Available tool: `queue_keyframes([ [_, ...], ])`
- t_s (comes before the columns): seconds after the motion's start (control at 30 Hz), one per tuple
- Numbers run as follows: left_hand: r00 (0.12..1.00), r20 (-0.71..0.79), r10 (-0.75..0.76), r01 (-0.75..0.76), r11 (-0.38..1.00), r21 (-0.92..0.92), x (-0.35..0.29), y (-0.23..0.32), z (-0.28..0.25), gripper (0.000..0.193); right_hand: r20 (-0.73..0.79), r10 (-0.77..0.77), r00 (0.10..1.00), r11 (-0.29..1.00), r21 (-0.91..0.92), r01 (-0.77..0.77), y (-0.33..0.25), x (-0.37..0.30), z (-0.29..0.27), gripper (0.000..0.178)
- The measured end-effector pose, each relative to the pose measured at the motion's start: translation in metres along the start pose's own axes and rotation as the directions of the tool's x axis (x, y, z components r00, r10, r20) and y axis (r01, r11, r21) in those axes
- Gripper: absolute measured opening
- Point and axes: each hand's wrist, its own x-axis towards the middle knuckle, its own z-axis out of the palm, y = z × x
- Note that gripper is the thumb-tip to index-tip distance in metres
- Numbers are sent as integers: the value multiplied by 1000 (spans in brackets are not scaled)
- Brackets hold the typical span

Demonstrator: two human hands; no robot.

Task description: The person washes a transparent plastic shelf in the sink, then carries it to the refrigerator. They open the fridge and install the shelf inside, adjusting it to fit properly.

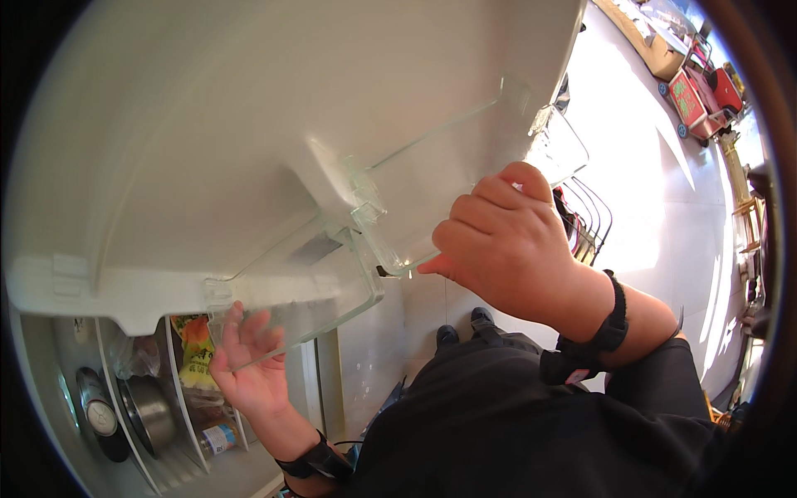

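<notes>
The pale inner side of a fridge door (232, 108) fills the upper left, with two clear plastic door bins on it, parted by a raised pale rib (324, 170). At the outer end of the left clear bin (328, 314) is my left hand (253, 365). Its thumb lies at the bin's end and its fingers, loosely curled, show through the plastic. My right hand (502, 236) is closed over the near edge of the right clear bin (415, 195), thumb pointing left. The curled fingertips of that hand are hidden.
Lower left, the fridge's shelves (191, 407) hold a metal pot (151, 415), a dark round-lidded thing (101, 415), a yellow packet (197, 357) and bagged items. My feet (461, 328) stand below on pale floor. A red cart (701, 104) is at the far right.
</notes>
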Motion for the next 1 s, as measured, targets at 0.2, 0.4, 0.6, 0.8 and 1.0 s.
queue_keyframes([
  [0.2,1000,-4,-12,12,1000,2,0,-1,-2,60,-7,22,1000,994,103,-21,-20,8,-14,35],
  [0.4,998,64,-21,22,1000,-14,0,-1,-4,58,59,-30,998,990,140,22,-45,15,-1,50],
  [0.6,997,72,-37,42,996,-81,-2,3,-1,57,53,20,998,993,112,-26,-52,16,4,49],
  [0.8,997,60,-47,51,996,-68,-2,7,-1,58,81,14,997,995,92,-22,-55,18,4,49],
  [1.0,998,48,-38,40,999,-22,-4,5,1,58,93,40,995,995,87,-48,-56,15,5,47],
])
